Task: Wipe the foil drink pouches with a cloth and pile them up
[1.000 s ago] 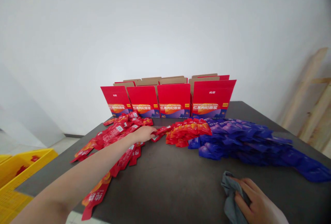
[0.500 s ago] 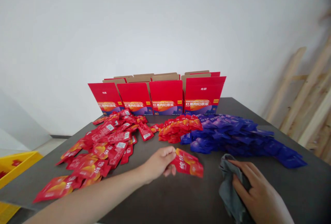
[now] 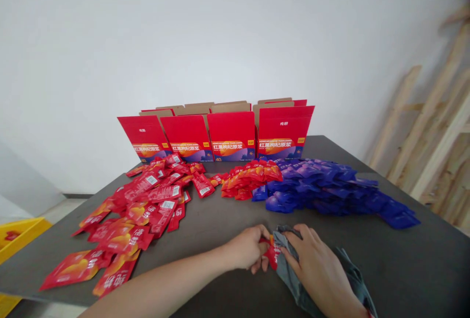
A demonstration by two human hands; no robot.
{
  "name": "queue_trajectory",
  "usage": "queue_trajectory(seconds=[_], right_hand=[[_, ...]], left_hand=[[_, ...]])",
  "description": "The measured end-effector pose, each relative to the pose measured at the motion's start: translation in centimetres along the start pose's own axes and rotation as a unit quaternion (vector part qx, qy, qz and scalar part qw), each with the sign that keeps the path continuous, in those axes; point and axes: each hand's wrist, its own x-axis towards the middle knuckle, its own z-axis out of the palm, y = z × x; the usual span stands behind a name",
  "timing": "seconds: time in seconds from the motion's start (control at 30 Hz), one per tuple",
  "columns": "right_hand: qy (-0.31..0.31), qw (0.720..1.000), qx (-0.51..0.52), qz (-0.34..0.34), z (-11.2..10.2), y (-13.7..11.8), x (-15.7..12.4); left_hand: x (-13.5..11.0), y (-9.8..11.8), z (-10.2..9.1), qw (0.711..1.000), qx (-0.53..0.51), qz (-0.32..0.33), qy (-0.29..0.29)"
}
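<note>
My left hand (image 3: 251, 249) pinches one end of a red pouch (image 3: 272, 254) above the front of the dark table. My right hand (image 3: 314, 264) grips a grey-blue cloth (image 3: 293, 279), which wraps over the pouch's other end and hides most of it. The two hands are close together. To the left lies a loose heap of red pouches (image 3: 127, 235). Beyond my hands is a neater cluster of red pouches (image 3: 251, 177), touching a large pile of blue pouches (image 3: 319, 186) on the right.
Red printed cartons (image 3: 231, 132) with raised flaps stand in rows at the back of the table (image 3: 205, 215). A yellow crate (image 3: 25, 235) with red pouches sits beyond the left edge. Wooden slats (image 3: 429, 127) lean against the wall at the right.
My left hand has moved right with the red pouch. My right hand has brought the cloth left and onto the pouch, covering much of it. The view has shifted slightly.
</note>
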Motion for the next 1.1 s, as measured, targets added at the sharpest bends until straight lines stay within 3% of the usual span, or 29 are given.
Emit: queue_trajectory(seconds=[0.2,0.27,0.33,0.47,0.57,0.67,0.9,1.1], right_hand=[[-0.013,0.998,-0.025,0.057,-0.6,5.1,-2.1],[-0.023,0.996,-0.028,0.077,-1.0,6.9,-2.7],[-0.02,0.996,-0.029,0.084,-1.4,7.2,-2.8],[-0.009,0.999,0.0,0.033,-1.8,3.2,-2.0],[-0.038,0.997,0.037,-0.051,-1.3,-1.0,-1.0],[-0.046,0.995,0.052,-0.071,-0.7,-2.4,-0.7],[0.018,0.998,-0.047,-0.049,-0.5,2.2,-2.9],[0.008,0.995,-0.084,0.055,-1.5,5.9,-2.9]], left_hand=[[-0.4,0.3,0.3,1.0,0.009,-0.008,0.012],[-0.7,0.7,-0.1,0.998,0.063,0.001,0.017],[-1.0,1.1,-0.7,0.986,0.156,0.029,0.06],[-1.3,1.3,-1.5,0.951,0.268,0.1,0.121],[-1.3,1.0,-1.6,0.951,0.258,0.127,0.118],[-1.3,0.7,-1.5,0.95,0.254,0.131,0.123],[-1.6,0.9,-1.4,0.951,0.262,0.11,0.125],[-1.6,0.8,-1.4,0.965,0.215,0.108,0.107]])
